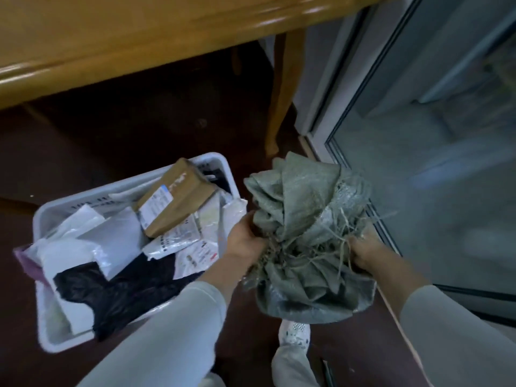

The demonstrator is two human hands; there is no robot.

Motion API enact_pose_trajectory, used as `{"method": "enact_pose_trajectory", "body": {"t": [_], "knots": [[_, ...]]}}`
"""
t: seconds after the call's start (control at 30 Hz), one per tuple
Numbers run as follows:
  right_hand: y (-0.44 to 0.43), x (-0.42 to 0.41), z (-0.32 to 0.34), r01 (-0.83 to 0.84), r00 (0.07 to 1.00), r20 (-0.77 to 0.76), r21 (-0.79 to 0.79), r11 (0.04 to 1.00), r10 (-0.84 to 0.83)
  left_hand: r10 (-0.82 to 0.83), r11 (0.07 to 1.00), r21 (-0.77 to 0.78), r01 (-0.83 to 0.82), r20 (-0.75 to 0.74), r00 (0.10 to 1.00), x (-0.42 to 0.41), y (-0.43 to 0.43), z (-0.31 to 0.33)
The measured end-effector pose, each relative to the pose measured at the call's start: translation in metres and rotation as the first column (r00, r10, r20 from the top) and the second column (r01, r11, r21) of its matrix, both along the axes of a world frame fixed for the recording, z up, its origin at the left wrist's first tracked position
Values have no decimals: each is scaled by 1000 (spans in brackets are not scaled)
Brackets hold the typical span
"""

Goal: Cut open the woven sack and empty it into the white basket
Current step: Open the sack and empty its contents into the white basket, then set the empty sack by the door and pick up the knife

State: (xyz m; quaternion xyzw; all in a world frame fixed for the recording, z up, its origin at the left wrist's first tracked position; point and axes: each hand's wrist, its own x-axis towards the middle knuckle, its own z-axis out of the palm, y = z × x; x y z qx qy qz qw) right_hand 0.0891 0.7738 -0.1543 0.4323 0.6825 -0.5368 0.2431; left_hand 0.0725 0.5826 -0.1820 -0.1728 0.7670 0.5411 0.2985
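Head view: both arms are reaching forward and down in pale grey sleeves. The left hand (245, 241) is gripping the left side of the crumpled grey-green woven sack (304, 233), fingers dug into its folds; the right hand (363, 254) is clutching its right side among frayed strands. One sack is being held bunched above the dark floor (125, 129), just beside the right edge of one white basket (83, 198). One brown cardboard box (174, 198) is lying atop mailers near the basket's far corner.
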Motion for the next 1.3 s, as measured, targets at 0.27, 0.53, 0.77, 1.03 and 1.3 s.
{"method": "enact_pose_trajectory", "body": {"t": [0.27,0.53,0.77,1.03,1.3], "knots": [[111,8,-118,-151,988,33,289,945,148,-67,975,-197,98,158,985,8,79,-78],[166,79,-253,-412,898,343,430,803,277,-424,905,21,425,128,896,36,170,-188],[210,174,-332,-581,805,462,492,648,371,-679,718,47,695,268,683,97,243,-269],[266,289,-365,-566,805,531,549,615,266,-868,441,54,896,280,410,172,326,-306],[312,406,-379,-421,822,568,577,700,27,-960,185,47,982,222,170,253,406,-326]]}}
